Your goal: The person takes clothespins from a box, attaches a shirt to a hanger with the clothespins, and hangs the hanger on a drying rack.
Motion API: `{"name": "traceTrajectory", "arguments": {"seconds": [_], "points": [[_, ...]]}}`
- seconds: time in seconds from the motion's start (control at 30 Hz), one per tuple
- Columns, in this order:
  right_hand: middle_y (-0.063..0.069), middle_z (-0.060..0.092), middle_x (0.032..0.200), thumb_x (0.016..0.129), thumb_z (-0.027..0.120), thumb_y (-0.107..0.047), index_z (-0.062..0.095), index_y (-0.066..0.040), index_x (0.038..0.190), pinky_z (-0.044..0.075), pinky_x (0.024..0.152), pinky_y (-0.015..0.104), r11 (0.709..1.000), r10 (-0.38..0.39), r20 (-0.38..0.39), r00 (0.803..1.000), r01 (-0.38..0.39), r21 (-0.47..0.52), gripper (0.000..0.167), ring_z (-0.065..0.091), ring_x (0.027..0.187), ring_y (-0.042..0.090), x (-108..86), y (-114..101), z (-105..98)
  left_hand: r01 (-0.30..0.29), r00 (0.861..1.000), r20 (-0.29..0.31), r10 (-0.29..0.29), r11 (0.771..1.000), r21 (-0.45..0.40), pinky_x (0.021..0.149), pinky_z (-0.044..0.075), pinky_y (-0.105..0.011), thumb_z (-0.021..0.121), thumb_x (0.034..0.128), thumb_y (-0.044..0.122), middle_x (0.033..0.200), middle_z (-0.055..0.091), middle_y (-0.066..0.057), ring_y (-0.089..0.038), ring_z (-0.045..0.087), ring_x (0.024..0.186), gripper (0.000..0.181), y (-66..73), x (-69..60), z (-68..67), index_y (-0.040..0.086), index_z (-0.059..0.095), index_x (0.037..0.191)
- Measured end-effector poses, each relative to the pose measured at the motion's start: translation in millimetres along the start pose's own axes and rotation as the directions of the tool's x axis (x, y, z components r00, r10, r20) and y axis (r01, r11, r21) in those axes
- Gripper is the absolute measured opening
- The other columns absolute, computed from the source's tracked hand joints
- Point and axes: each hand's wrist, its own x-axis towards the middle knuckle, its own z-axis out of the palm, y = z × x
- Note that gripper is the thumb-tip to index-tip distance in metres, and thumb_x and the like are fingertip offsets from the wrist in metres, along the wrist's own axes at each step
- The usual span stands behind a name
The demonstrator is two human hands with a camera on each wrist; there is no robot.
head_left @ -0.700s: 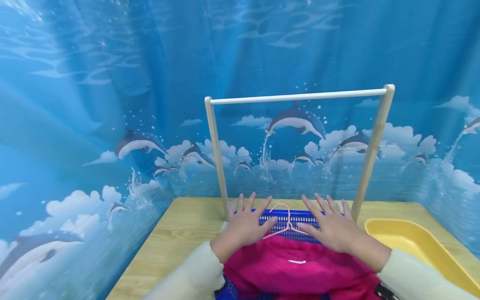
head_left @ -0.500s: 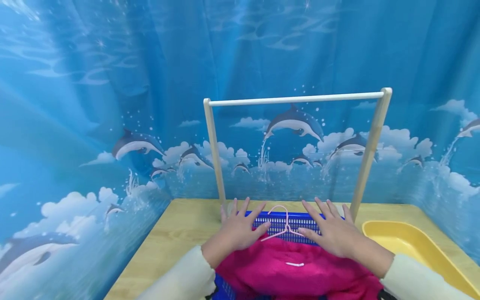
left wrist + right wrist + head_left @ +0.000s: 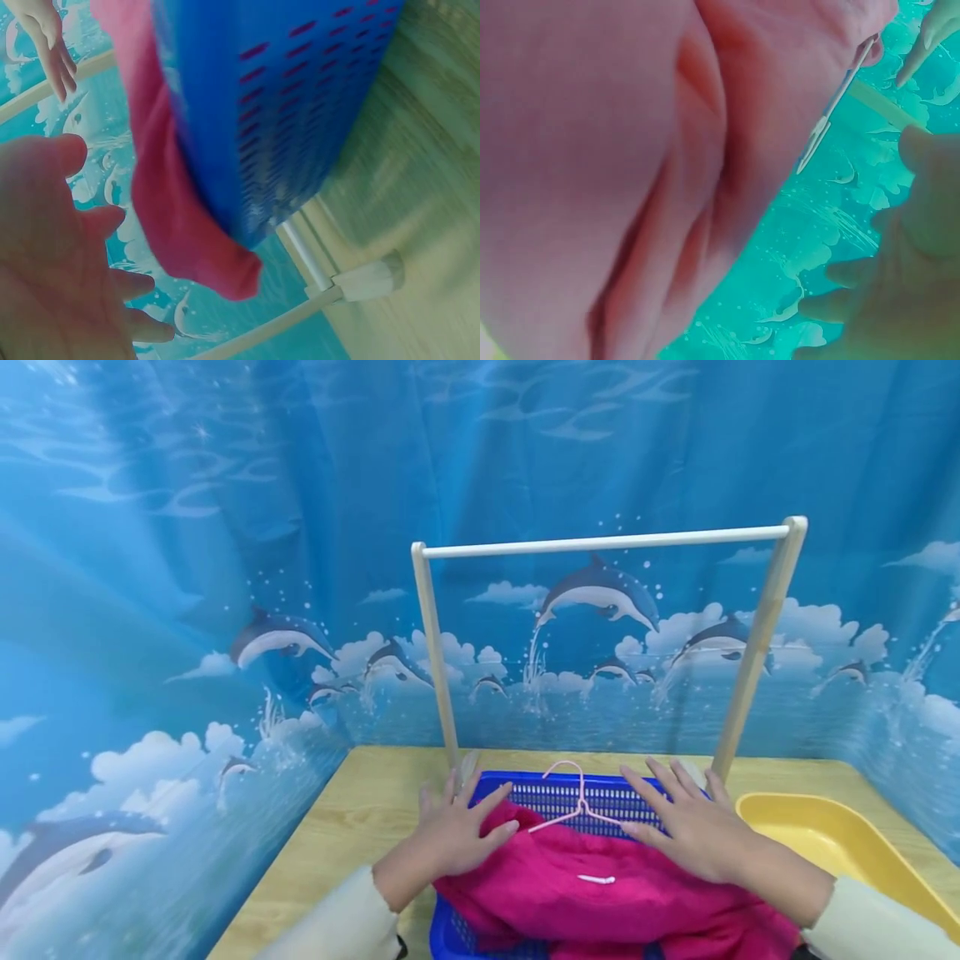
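Note:
A magenta garment (image 3: 600, 897) with a small white mark lies bunched in a blue perforated basket (image 3: 450, 931). Out of its top sticks a pink clothes hanger (image 3: 581, 806), hook upward. My left hand (image 3: 450, 839) hovers over the basket's left side, fingers spread; the left wrist view shows this left hand (image 3: 64, 255) apart from the garment (image 3: 176, 210). Over the right side is my right hand (image 3: 701, 835), fingers also spread, its thumb appearing near the hanger's right arm. In the right wrist view a gap separates the right hand (image 3: 900, 262) from the garment (image 3: 742, 150).
A wooden rack with a white rail (image 3: 607, 543) stands behind the basket on the wooden table (image 3: 360, 814). To the right sits a yellow tray (image 3: 813, 818). A blue dolphin-print curtain (image 3: 360, 485) hangs behind and at the sides.
My hands have moved apart: the left one went left and slightly down, the right one a little to the right. More of the basket's rim and the garment shows between them.

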Motion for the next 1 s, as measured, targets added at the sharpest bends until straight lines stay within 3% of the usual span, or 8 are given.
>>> {"name": "traceTrajectory", "arguments": {"seconds": [0.33,0.73,1.0], "points": [[0.025,0.03,0.152,0.093,0.048,-0.063,0.038,-0.018,0.15,0.01,0.1,0.076,0.999,0.028,0.034,0.999,-0.029,0.038,0.074,0.022,0.137,0.053,-11.3,17,-3,0.0,0.998,0.06,0.004,0.998,-0.067,0.106,0.003,-0.075,0.035,0.0973,0.063,0.159,0.023,-0.014,-0.048,0.009,0.144,0.059,-9.7,-9.5,5.6,0.037,0.034,0.15],[0.022,0.027,0.154,0.094,0.051,-0.058,0.041,-0.021,0.148,0.016,0.095,0.077,0.999,0.03,0.038,0.999,-0.031,0.018,0.066,0.029,0.133,0.055,-23.8,41,1,-0.044,0.999,0.014,0.047,0.991,-0.127,0.104,0.005,-0.077,0.035,0.0977,0.062,0.157,0.027,-0.014,-0.048,0.013,0.144,0.057,-19.7,-19.5,13.8,0.037,0.038,0.148],[0.025,0.031,0.151,0.095,0.054,-0.05,0.049,-0.018,0.143,0.014,0.095,0.075,0.996,0.045,0.026,0.999,-0.047,0.074,0.058,0.028,0.132,0.056,-35.8,57,12,-0.071,0.997,0.007,0.073,0.984,-0.165,0.104,0.006,-0.076,0.037,0.0981,0.06,0.158,0.024,-0.014,-0.046,0.009,0.145,0.056,-25.0,-24.3,19.6,0.034,0.041,0.148]]}}
